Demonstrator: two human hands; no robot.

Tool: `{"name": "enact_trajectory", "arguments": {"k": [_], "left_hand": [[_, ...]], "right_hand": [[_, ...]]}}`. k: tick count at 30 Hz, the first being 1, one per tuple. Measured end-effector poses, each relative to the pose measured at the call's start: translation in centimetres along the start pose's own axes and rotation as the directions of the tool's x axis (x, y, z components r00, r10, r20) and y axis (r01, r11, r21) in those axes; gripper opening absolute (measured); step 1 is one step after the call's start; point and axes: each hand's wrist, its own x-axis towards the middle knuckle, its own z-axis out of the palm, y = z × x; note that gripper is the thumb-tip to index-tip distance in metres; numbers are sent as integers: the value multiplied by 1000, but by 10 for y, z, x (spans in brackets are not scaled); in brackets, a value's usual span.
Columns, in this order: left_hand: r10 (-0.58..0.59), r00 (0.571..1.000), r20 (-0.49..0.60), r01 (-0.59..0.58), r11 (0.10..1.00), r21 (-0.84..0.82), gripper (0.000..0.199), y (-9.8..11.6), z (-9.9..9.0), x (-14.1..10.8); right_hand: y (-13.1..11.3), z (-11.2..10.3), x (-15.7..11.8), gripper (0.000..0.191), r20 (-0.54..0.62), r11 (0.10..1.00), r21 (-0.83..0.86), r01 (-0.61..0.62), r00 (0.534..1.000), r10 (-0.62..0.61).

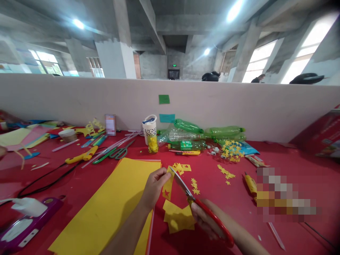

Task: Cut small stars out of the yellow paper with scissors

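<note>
My left hand (153, 187) pinches a strip of yellow paper (167, 188) that has a star drawn in red or cut out near its lower end. Red-handled scissors (216, 217) are in my right hand (205, 216), their blade tips against the top of the strip beside my left fingertips. Below the strip lie several yellow paper pieces (179, 219). Small yellow stars (195, 187) sit right of the blades, with yellow scraps (183, 168) just beyond the tips. A stack of large yellow sheets (106, 209) lies under my left forearm.
Green plastic bottles (188, 126) lie at the back beside a white cup (150, 129). Grey scissors (120, 151), a yellow cutter (188, 153) and yellow glue guns (89, 154) with cables lie about. A purple power strip (32, 219) is at front left; a white partition (79, 99) stands behind.
</note>
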Motion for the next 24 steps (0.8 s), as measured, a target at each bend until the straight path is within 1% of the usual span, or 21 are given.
{"name": "enact_trajectory", "arguments": {"k": [4,6,13,19,24], "left_hand": [[62,998,9,-62,998,34,32,-4,0,0],[75,997,3,-75,997,35,35,-5,0,0],[100,994,-41,-99,995,24,36,-10,5,-3],[82,996,-48,-82,997,2,36,-15,5,-3],[92,995,-46,-92,996,11,36,-20,5,-4]], "right_hand": [[1,1,0,52,5,1000,-5,23,1000,-23],[2,2,0,51,-1,999,-17,31,1000,-31],[-2,8,-2,50,-11,1000,11,3,1000,-3],[-2,14,0,52,-17,999,45,15,1000,-15],[4,19,2,57,-60,998,46,-51,997,54]]}}
